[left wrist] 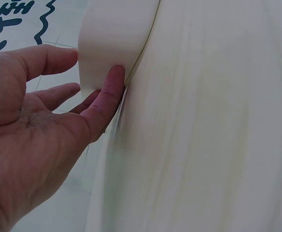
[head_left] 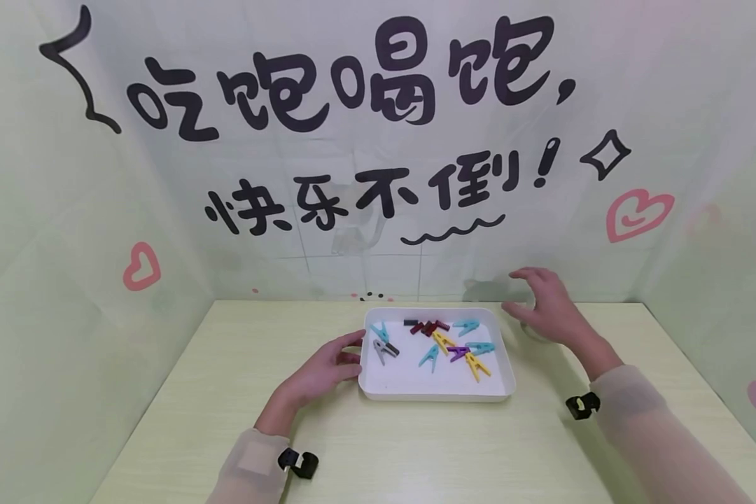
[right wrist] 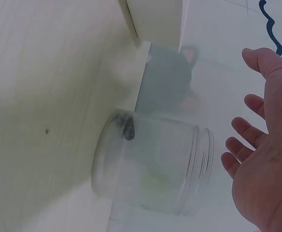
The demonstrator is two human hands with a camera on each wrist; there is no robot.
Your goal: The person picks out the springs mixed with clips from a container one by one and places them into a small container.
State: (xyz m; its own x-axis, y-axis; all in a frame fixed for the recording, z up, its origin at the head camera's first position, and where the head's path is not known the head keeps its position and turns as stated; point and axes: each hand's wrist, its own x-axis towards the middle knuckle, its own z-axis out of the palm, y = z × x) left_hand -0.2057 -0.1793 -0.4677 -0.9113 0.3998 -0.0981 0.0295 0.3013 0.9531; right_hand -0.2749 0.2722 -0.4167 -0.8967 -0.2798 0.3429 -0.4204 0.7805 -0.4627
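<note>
A white tray (head_left: 437, 397) stands on the table and holds several clothespins, among them a yellow one (head_left: 478, 365), a purple one (head_left: 458, 353), a grey one (head_left: 381, 352) and a light blue one (head_left: 429, 358). Dark red ribbed pieces (head_left: 442, 325) lie near its back wall. My left hand (head_left: 324, 367) touches the tray's left side, fingertips against the outer wall (left wrist: 114, 34). Over to the right, my right hand (head_left: 551, 308) is spread with nothing in it, just above the mouth of a clear jar (right wrist: 153, 164). A small dark piece (right wrist: 128, 128) shows near the jar's bottom.
A pale wooden table (head_left: 378, 448) carries everything. Behind it hangs a white curtain (head_left: 378, 273) with black lettering, and curtain walls close off both sides. The jar stands right of the tray, near the table's back edge.
</note>
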